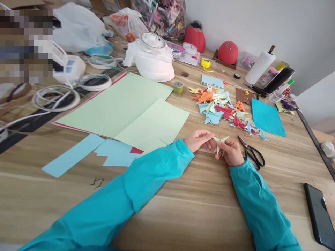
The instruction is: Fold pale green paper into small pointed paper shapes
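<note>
A small folded paper butterfly (221,139), pale green, is held up between my hands over the table. My left hand (199,140) pinches the tip of its left wing. Thumb and fingers of my right hand (231,150) close on its lower right part and hide some of it. Just right of that hand lie black-handled scissors (252,152). Beyond my hands is a heap of folded paper butterflies (214,104) in orange, red, blue and pale green. Sheets of light green paper (154,125) lie to the left of my left hand.
Blue paper strips (74,155) lie near my left sleeve. A phone (318,212) rests at the right edge. Farther back are a thread spool (178,88), a teal sheet (268,116), a yellow tape measure (206,63), red pincushions (228,52) and coiled white cables (56,97).
</note>
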`<state>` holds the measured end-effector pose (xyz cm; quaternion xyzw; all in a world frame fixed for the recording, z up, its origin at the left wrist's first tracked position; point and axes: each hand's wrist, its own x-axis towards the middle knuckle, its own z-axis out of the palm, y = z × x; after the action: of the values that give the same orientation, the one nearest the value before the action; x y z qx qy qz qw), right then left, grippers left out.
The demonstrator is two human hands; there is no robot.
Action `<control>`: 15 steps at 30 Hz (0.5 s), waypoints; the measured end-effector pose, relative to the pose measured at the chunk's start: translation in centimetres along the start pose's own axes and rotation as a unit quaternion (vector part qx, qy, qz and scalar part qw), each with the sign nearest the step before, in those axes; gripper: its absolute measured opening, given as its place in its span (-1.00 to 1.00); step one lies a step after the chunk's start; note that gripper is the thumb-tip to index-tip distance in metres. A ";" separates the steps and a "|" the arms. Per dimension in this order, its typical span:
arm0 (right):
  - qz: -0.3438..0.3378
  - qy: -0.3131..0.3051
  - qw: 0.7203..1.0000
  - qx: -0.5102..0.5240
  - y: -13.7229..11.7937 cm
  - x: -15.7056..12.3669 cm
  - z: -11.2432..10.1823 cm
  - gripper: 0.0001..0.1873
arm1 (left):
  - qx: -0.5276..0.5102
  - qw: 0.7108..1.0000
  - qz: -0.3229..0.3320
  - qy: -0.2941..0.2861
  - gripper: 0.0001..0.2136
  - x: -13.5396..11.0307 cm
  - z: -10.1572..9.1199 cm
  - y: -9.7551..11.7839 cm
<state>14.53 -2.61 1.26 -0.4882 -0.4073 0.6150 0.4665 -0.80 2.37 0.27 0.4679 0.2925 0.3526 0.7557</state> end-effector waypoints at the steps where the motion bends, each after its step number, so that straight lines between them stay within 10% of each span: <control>1: -0.002 -0.004 1.000 -0.004 0.0 0.0 0.0 -0.75 | 0.008 1.000 -0.001 0.000 -0.65 0.0 0.1 0.1; 15: -0.028 -0.016 0.999 -0.002 0.4 0.1 -0.1 -0.83 | 0.032 0.999 -0.012 -0.014 -0.67 -0.2 0.1 0.2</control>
<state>14.57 -2.64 0.86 -0.4681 -0.4292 0.6084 0.4759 -0.88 2.16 0.50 0.4932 0.2985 0.3277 0.7485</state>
